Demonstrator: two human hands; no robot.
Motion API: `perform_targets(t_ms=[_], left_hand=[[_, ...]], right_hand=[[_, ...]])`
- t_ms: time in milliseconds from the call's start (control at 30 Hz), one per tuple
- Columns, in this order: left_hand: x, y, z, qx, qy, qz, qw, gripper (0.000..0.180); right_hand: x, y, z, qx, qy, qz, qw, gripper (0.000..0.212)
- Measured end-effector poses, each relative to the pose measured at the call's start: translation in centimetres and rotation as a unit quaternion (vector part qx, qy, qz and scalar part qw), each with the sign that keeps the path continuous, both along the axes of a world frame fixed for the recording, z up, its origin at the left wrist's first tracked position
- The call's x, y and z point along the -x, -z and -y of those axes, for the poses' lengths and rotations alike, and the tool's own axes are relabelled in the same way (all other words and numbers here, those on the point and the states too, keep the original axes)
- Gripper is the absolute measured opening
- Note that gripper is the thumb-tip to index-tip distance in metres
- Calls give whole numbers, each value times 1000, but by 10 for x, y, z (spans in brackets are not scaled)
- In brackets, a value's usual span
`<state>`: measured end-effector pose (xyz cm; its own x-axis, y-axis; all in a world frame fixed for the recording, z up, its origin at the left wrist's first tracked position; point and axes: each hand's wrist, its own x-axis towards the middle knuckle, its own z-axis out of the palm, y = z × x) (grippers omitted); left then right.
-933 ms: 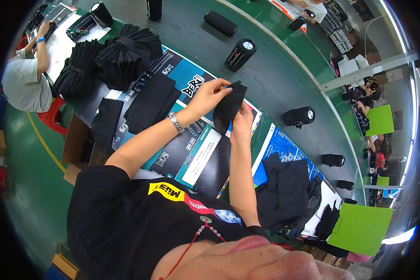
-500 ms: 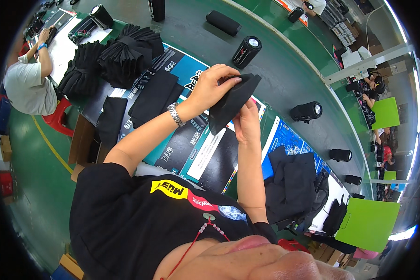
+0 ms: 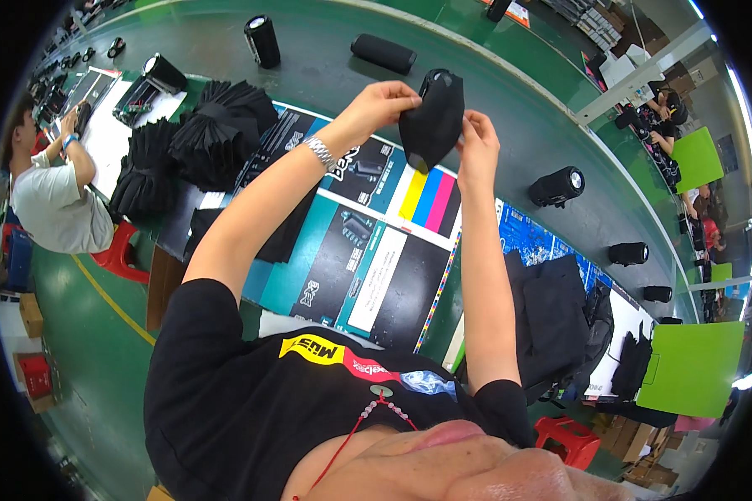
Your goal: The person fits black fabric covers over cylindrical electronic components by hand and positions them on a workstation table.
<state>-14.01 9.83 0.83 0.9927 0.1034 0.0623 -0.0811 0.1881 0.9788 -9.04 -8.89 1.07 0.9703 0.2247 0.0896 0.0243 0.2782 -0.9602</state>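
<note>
Moving black fabric piece [image 3: 432, 125] farther away than before, partly hiding cylindrical speaker [image 3: 435, 77]; pinching left edge in left grip [image 3: 383, 105], holding right grip [image 3: 480, 150] alongside, leaving closure unclear.

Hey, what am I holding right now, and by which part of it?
A thin, black fabric piece. Your left hand pinches its left edge; your right hand is at its right edge, but whether it grips cannot be told.

The black cloth piece [image 3: 432, 125] is matt and smooth. The printed sheet [image 3: 313, 248] resembles glossy paper; the wristband [image 3: 319, 153], shiny metal.
</note>
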Motion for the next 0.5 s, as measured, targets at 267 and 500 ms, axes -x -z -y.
perform_targets(t_ms=[267, 500], left_hand=[[-114, 32, -8, -112, -172, 73, 976, 15], [-137, 47, -10, 166, -20, -168, 971, 11]], right_hand=[[-93, 17, -54, 292, 286, 211, 888, 10], [-144, 30, -25, 100, 68, -185, 975, 15]])
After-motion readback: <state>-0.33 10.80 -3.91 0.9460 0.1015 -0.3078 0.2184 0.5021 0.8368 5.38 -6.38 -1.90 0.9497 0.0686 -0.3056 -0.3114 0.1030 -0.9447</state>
